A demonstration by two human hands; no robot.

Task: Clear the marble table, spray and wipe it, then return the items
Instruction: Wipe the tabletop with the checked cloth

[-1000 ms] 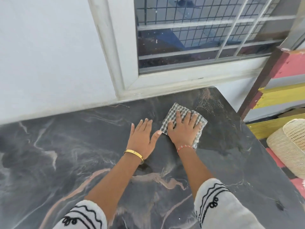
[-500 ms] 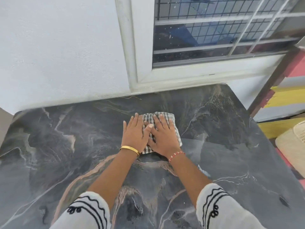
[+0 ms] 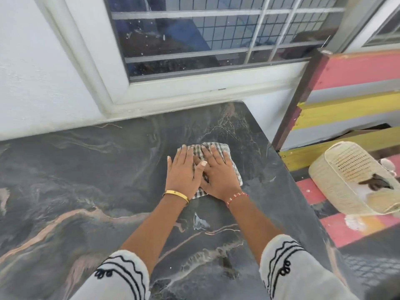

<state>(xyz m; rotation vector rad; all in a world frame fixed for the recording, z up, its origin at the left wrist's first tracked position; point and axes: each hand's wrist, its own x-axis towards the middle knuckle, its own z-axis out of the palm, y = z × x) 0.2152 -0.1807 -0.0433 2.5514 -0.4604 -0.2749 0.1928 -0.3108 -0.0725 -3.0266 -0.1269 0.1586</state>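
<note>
- A second ago only the right hand (image 3: pixel 218 174) lay on the folded grey-and-white checked cloth (image 3: pixel 232 167), with the left hand (image 3: pixel 183 172) flat on the stone beside it; now both hands press the cloth side by side, the left thumb lying against the right hand.
- In that second the cloth swung left toward the middle of the dark veined marble surface (image 3: pixel 86 169) and has come back toward the right rear corner, which reads as a side-to-side wiping stroke.
- Neither grip closes round anything: the fingers of both hands lie straight and spread, palms pushing the cloth down onto the stone.
- By this showing the task is in its wiping step; the surface carries nothing but the cloth, and returning the items is not yet begun.
- A small wet patch (image 3: pixel 200 223) shines on the stone near the right forearm, so some spray may be left to wipe there.
- Edges: the cloth sits near the right edge and not far from the rear edge, which meets the white wall under the barred window (image 3: pixel 216 35).
- Open room lies leftward and toward the person, a broad stretch of stone.
- Beyond the right edge, lower down and well apart, a cream woven basket (image 3: pixel 346 174) lies tilted on the red, yellow and grey painted slats (image 3: pixel 346 109).
</note>
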